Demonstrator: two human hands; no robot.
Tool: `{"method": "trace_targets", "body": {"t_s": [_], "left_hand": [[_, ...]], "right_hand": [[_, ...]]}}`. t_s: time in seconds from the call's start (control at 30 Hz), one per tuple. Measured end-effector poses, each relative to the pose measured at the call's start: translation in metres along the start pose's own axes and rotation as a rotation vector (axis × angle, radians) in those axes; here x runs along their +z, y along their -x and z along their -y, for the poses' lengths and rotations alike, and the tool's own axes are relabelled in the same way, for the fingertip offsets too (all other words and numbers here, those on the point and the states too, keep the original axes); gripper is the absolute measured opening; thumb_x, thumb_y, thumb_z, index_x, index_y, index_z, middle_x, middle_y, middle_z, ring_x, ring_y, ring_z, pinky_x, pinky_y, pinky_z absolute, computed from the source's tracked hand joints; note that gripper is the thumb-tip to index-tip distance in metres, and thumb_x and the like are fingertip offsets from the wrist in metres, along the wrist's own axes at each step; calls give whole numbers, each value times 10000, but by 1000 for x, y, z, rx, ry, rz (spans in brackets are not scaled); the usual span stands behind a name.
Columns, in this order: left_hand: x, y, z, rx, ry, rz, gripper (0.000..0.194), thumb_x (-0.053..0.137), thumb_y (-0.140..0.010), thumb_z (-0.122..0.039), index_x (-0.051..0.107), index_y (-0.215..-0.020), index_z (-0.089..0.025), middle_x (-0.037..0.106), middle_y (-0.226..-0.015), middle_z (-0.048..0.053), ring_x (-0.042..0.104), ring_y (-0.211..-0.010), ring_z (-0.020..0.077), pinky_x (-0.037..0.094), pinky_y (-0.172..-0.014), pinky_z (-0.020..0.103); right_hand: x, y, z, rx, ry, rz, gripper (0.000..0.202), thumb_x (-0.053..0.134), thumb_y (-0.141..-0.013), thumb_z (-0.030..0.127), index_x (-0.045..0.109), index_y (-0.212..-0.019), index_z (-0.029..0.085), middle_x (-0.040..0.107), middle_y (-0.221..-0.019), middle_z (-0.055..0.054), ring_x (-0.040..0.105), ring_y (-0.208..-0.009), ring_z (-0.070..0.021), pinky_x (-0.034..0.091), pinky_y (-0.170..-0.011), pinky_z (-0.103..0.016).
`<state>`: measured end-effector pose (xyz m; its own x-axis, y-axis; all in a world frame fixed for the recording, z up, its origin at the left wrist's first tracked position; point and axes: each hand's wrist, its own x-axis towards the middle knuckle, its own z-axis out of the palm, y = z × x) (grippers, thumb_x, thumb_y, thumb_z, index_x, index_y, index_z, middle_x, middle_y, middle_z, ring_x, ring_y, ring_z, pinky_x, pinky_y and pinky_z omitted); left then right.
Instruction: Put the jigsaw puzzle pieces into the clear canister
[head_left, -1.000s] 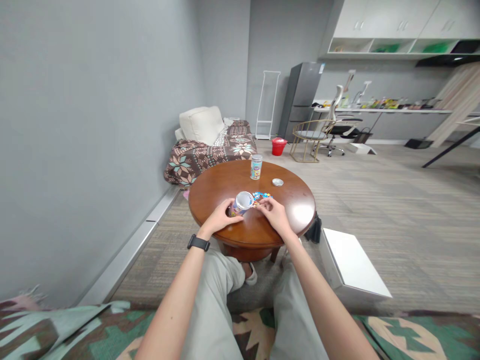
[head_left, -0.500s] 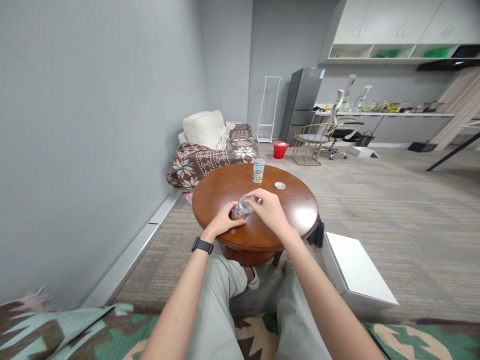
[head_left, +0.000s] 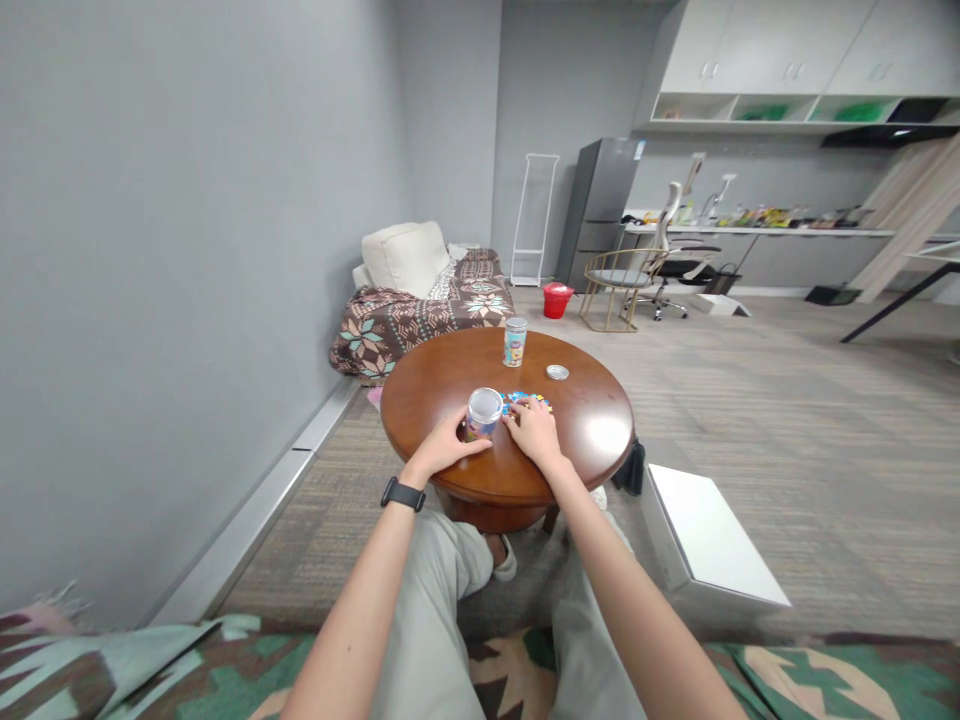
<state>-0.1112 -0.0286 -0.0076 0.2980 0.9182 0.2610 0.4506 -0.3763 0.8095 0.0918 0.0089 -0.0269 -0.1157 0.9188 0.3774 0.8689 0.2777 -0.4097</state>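
My left hand [head_left: 448,443] is wrapped round an open clear-rimmed can [head_left: 481,420] with a purple printed label, which stands upright on the round wooden table [head_left: 427,380]. To its right my right hand [head_left: 534,430] lies palm down with its fingers spread over small blue and yellow pieces [head_left: 517,398], and part of the pile is hidden under it. Farther back stands a closed light-blue can [head_left: 514,343] with a metal lid. A loose round silver lid [head_left: 557,372] lies to the right of that can.
A white box [head_left: 716,530] is on the floor right of the table. Behind the table are a couch with a patterned cover [head_left: 420,310], a red bin [head_left: 556,300] and a gold-framed chair [head_left: 616,280]. A grey wall runs along the left.
The held can has gone from tilted to upright. My right hand has moved off its mouth, down to the tabletop, where colourful pieces now show.
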Motion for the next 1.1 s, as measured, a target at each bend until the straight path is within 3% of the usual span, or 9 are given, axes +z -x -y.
{"method": "trace_targets", "body": {"t_s": [0.13,0.33,0.47,0.67,0.9,1.1], "left_hand": [[1,0,3,-22,-17,3,514,746,-756,-444,610,-1163,-163,712,-1139,77,656,-1050,263,504,-991,407],[1,-1,3,-46,-35,-8,636,762,-740,-473,539,-1255,-176,669,-1261,106,629,-1155,285,474,-1048,427],[2,0,0,-51,-9,-27,682,762,-742,-448,481,-1302,-179,634,-1320,118,616,-1198,282,459,-1076,440],[3,0,-3,-61,-75,-33,652,733,-769,-444,458,-1306,-197,630,-1326,122,623,-1197,290,459,-1069,453],[10,3,-9,-62,-303,-61,542,654,-830,-472,466,-1241,-173,659,-1243,162,660,-1118,308,500,-960,430],[11,0,-28,-48,-691,-60,438,598,-853,-517,525,-1112,-172,707,-1056,158,701,-982,303,510,-829,365]], "right_hand": [[6,2,-4,-22,-74,-24,185,580,-913,245,741,-980,184,635,-1140,-148,560,-1093,-300,461,-952,-436],[9,1,-12,-18,-240,-81,184,623,-848,201,708,-1006,157,634,-1027,-129,601,-980,-266,477,-973,-414],[9,5,-10,37,-230,-125,250,635,-814,209,721,-1037,135,628,-1042,-144,601,-1011,-280,471,-1002,-412],[5,9,-5,33,-160,-81,255,552,-810,121,742,-979,113,635,-1044,-162,585,-1038,-285,445,-1019,-392],[0,9,-1,21,-176,-32,245,542,-839,103,725,-998,143,671,-1067,-133,592,-1086,-262,449,-1003,-355],[-1,9,2,73,-146,-21,199,609,-843,181,739,-990,151,663,-1080,-144,594,-1104,-267,450,-995,-354]]}}
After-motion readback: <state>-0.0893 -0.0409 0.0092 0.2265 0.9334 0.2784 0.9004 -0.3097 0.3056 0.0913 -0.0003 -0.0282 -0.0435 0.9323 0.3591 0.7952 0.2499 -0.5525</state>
